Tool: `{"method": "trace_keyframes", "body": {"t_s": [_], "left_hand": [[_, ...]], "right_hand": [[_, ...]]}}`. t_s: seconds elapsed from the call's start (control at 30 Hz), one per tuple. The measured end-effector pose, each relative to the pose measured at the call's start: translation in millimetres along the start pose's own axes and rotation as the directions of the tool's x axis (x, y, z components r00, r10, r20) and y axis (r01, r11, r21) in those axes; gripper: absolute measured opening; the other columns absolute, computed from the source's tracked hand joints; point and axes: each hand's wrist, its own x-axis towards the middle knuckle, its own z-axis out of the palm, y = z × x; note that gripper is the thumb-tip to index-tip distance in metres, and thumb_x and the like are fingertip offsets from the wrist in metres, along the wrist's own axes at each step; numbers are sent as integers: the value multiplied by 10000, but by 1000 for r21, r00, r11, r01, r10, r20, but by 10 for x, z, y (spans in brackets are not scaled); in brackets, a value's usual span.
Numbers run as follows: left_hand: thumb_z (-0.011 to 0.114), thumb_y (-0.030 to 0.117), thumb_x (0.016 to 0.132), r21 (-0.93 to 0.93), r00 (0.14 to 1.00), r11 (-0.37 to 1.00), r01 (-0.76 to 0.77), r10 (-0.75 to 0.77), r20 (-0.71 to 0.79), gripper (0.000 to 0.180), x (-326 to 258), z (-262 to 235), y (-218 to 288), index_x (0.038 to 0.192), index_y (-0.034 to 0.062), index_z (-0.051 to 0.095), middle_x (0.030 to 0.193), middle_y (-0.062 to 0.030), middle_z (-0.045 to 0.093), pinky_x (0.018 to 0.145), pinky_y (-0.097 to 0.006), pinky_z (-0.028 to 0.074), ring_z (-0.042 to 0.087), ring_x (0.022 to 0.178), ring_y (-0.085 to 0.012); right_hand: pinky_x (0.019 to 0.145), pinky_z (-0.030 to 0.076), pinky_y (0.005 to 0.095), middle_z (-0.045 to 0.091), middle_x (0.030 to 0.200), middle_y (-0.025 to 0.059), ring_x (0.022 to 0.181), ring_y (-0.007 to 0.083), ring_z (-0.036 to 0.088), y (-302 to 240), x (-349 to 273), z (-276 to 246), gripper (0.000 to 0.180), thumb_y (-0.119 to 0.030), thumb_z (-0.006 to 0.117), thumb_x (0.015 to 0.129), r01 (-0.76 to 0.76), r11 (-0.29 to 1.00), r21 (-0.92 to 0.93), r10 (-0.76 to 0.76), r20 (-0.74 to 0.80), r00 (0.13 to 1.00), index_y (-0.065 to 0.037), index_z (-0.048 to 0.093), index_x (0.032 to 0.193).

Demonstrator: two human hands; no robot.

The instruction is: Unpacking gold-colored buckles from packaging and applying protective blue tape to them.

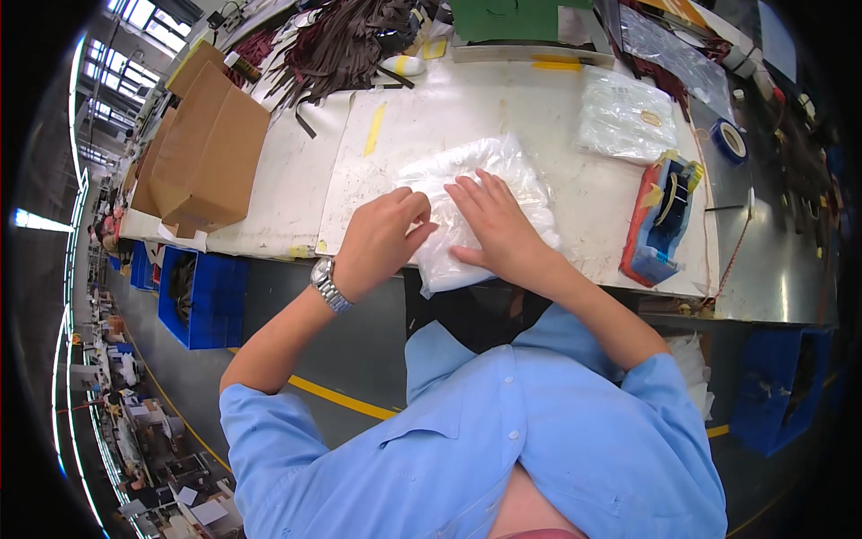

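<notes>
A clear plastic bag (485, 154) with white contents lies on the worktable in front of me, its near corner reaching the table edge. My right hand (499, 229) rests on top of it, fingers spread and flat. At the bag's left side, my left hand (382, 235), with a metal watch on the wrist, has its fingers curled toward the thumb and seems to pinch the plastic film. What exactly lies between those fingertips is hard to see.
On the white table (296, 193) stand an open cardboard box (205, 148) at left and a tape dispenser (663, 220) at right. Behind it lies another pack in clear plastic (626, 117). Dark strips (346, 45) are heaped at the back. A blue tape roll (728, 141) sits far right; blue bins (205, 301) stand below.
</notes>
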Motion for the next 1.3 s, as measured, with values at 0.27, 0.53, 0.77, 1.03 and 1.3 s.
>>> {"method": "trace_keyframes", "body": {"t_s": [0.27,0.53,0.77,1.03,1.3], "left_hand": [[769,127,906,-72,991,994,-76,67,-119,256,-258,173,190,1140,71,681,1044,-120,698,832,-408,570,698,940,-306],[773,131,899,-99,997,995,-32,25,-74,269,-303,211,153,1150,76,691,1047,-111,702,812,-408,577,701,941,-306],[715,93,910,110,990,993,-34,49,-135,120,-110,363,161,1010,66,654,949,-108,674,758,-446,564,703,858,-321],[680,122,926,291,963,926,-241,266,-51,90,368,361,112,904,62,616,873,-114,676,679,-448,556,704,778,-321],[733,88,874,24,946,997,75,-63,-319,147,135,240,81,859,44,593,758,-142,636,620,-468,519,638,660,-358]], "right_hand": [[1277,315,566,474,1602,264,1492,504,409,-70,7,167,852,-278,840,904,-64,994,-86,54,-111,992,24,434,1589],[1275,316,548,506,1550,277,1471,468,449,-83,-50,99,821,-276,836,910,-73,995,65,84,-189,978,53,457,1560],[1277,323,535,483,1591,266,1485,468,443,-131,-38,146,879,-259,837,906,-90,995,-36,84,-135,987,37,397,1607],[1301,302,520,376,1686,257,1575,464,341,0,-79,185,1101,-305,915,812,-129,989,65,140,-192,971,29,298,1660],[1291,326,500,385,1678,215,1575,439,338,-74,-111,-91,1045,-254,930,780,-97,994,56,109,-256,961,-27,372,1635]]}}
